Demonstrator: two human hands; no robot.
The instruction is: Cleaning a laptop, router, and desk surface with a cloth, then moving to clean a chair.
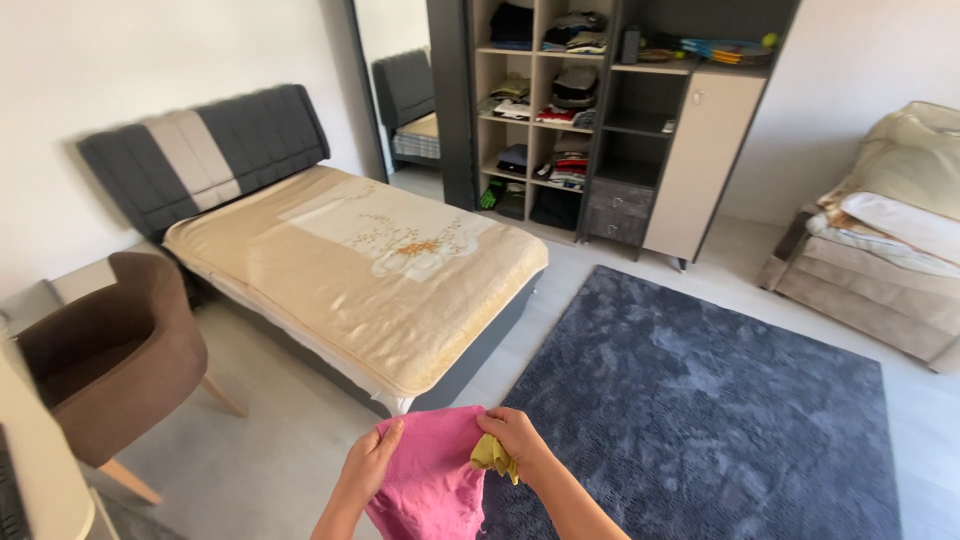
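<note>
A home bedroom: single bed with padded headboard and beige blanket, open wardrobe stacked with folded clothes, mirror, brown chair, grey rug, sofa piled with bedding.

Both bare forearms rise from the bottom edge of the view and converge toward the middle. The left hand is raised with its fingers curled in a pinching grip, thumb on the near side. The right hand sits just beside it at about the same height, knuckles up, fingers folded down and closed. The two hands are near each other without touching.
</note>
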